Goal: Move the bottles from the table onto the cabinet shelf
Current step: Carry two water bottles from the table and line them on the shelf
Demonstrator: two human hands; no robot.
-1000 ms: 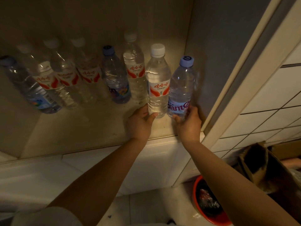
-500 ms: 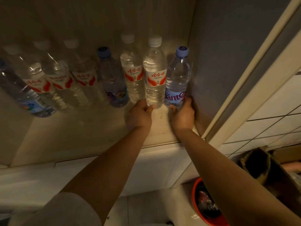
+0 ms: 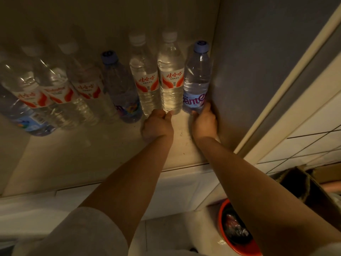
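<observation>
At the right end of the cabinet shelf (image 3: pixel 92 154), the left hand (image 3: pixel 156 124) grips the base of a red-labelled bottle (image 3: pixel 171 78) and the right hand (image 3: pixel 204 122) a blue-capped bottle (image 3: pixel 198 78), both upright, seemingly full, likely heavy, thin-walled and best held low.

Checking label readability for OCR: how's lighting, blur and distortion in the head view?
Head view: dim, warm light. Labels on the white-cap bottle and blue-cap bottle at the right read clearly; the left bottles are blurred, streaked with glare, and lean from wide-angle distortion. The cabinet shelf is shadowed on its left.
</observation>
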